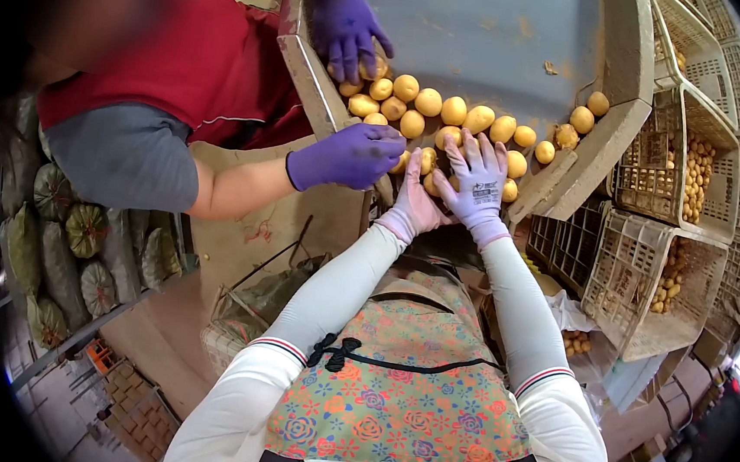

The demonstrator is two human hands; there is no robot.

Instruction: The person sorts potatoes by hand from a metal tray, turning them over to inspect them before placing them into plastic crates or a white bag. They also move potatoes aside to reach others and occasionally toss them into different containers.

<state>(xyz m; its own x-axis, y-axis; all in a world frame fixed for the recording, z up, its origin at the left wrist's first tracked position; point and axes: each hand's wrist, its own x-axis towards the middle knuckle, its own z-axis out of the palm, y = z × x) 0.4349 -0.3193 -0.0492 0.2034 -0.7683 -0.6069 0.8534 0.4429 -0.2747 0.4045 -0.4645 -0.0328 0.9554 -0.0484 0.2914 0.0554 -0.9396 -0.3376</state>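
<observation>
Yellow potatoes [428,103] lie in a loose band across the lower end of a grey sloping chute [489,45]. My right hand [479,187], in a pale lilac glove, rests over several of them with its fingers spread. Beside it my left hand [419,204], gloved alike, is turned partly palm-up, its fingers stretched out at the edge of a potato [429,160]. Another potato [432,183] shows between my two hands. Neither hand is closed around a potato.
A co-worker in a red vest [175,51] stands at the left, both purple-gloved hands [347,156] at the potatoes. Wooden boards [619,120] edge the chute. Stacked plastic crates [644,279], some holding potatoes, stand at the right. Filled sacks [67,264] line the far left.
</observation>
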